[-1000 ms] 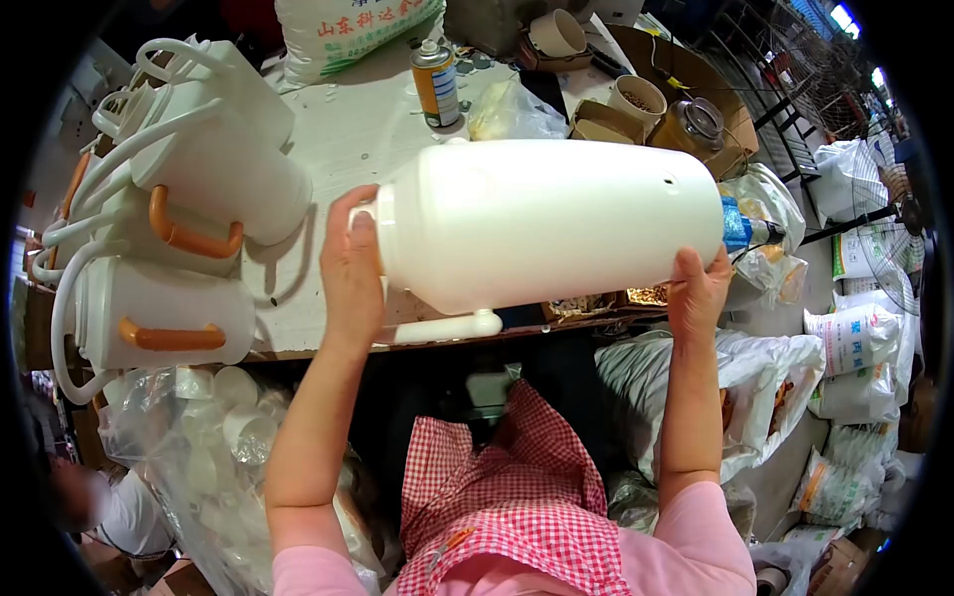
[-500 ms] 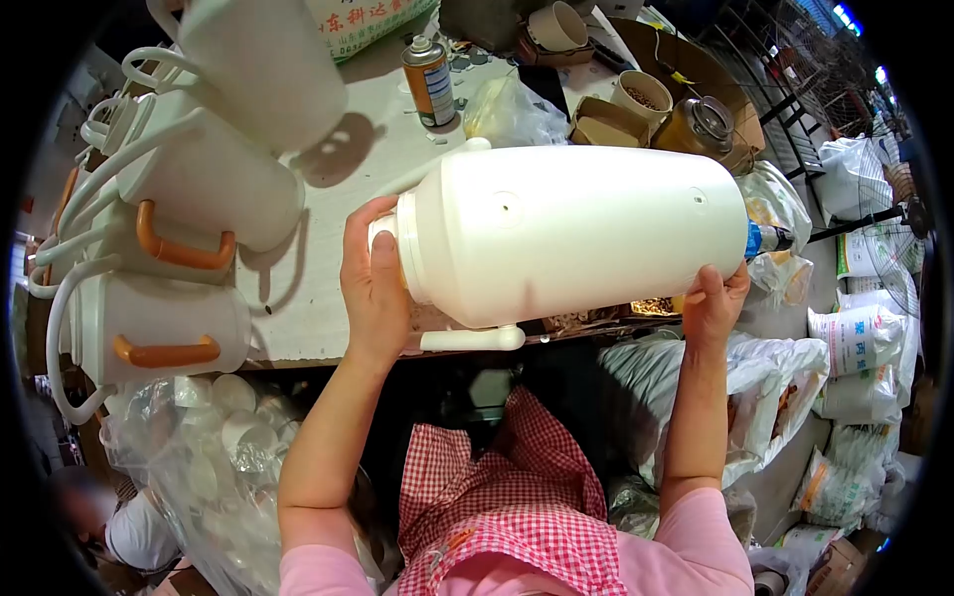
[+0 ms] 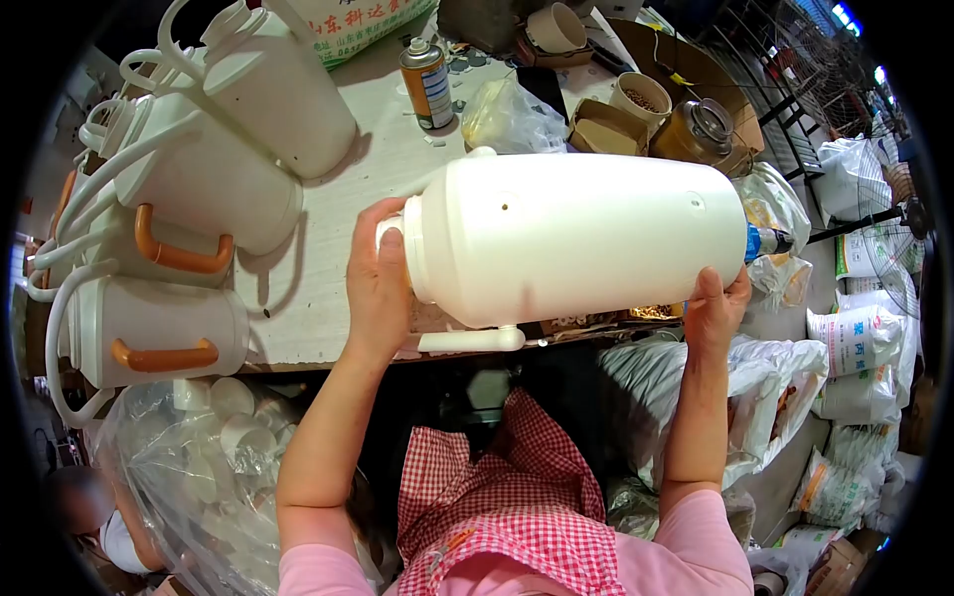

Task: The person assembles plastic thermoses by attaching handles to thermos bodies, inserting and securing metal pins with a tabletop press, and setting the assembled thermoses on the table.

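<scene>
A large white plastic container point(image 3: 596, 233) lies sideways in the air over the table's front edge, its neck to the left. My left hand point(image 3: 381, 283) is wrapped round the neck end, thumb on top. At the other end, my right hand point(image 3: 717, 303) grips the lower corner of the base. Small holes show in the container's side, and a white handle bar point(image 3: 467, 341) sticks out below it. Just beyond the base is a blue and black tool point(image 3: 767, 241), partly hidden.
Several white containers with hoses and orange handles point(image 3: 179, 253) stand at the left. Behind are a spray can point(image 3: 427, 84), a plastic bag point(image 3: 513, 117), a tub of small parts point(image 3: 641, 97) and a jar point(image 3: 696, 129). Bagged white parts point(image 3: 214, 437) lie below left, near another person point(image 3: 84, 502).
Both hands and the container have shifted slightly right and down, and the container has rolled, showing another hole. Another white container has appeared and come to rest at the upper left.
</scene>
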`<state>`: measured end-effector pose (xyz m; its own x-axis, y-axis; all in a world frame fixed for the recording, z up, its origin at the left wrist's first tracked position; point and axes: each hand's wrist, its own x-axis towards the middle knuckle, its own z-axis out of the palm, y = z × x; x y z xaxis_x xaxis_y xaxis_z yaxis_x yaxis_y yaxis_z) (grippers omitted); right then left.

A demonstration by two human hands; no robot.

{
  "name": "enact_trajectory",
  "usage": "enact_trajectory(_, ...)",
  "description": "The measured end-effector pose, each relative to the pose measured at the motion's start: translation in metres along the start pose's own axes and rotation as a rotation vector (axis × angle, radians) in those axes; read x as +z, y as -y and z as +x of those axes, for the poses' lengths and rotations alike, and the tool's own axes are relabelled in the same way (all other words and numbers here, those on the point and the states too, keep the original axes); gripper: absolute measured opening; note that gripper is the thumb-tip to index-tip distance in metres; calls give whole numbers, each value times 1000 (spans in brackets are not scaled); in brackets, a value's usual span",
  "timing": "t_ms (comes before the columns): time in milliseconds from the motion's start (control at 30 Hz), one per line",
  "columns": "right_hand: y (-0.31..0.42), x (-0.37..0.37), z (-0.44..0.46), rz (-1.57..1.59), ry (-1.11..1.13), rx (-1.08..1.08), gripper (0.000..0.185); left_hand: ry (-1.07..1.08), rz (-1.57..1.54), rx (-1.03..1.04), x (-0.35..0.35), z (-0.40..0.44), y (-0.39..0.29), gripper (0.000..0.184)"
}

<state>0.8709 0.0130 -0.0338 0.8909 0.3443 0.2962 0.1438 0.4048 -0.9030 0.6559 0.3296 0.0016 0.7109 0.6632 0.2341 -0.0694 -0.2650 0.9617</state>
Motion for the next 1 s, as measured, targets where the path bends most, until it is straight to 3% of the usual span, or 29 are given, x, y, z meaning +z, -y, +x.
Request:
enact_trajectory(167,13,-4,-9,-225,-21,79,37,55,24,-58,-7,2,-4,41)
enact_trajectory(233,18,16,-6,-317,-42,27,38,-43,497,270,-12,11,-13,46)
enact_trajectory(300,37,34,-7,-335,-87,121,29,116,563,421,6,20,-64,56)
enact_trajectory(367,43,25,-2,-383,-12,45,26,362,664,526,39,31,-86,61)
enact_trajectory(433,41,39,-5,-186,-69,84,34,405,665,343,34,44,-77,62)
enact_trajectory(500,22,31,-42,-691,-259,-383,36,391,510,283,13,37,-71,60)
enact_trajectory(633,9,-67,-159,-567,-505,-8,26,439,444,186,28,42,-66,61)
enact_trajectory(667,-3,-115,-191,-776,-644,-28,21,453,420,160,27,41,-65,61)
enact_trajectory(700,-9,-155,-215,-770,-868,-52,17,474,424,164,26,41,-65,61)
enact_trajectory(733,-9,-195,-237,-668,-1075,118,15,468,441,146,23,41,-67,61)
enact_trajectory(767,-6,-243,-251,-927,-1157,151,16,460,445,136,30,44,-67,61)
enact_trajectory(800,-6,-276,-264,-952,-1117,305,19,473,458,142,29,46,-66,61)
enact_trajectory(833,-10,-303,-273,-1189,-998,463,22,478,461,150,26,49,-64,61)
enact_trajectory(933,-41,-355,-276,-1248,-890,567,27,482,457,123,22,53,-61,62)
enact_trajectory(1000,-50,-358,-262,-1639,-615,883,31,486,492,116,22,51,-65,62)
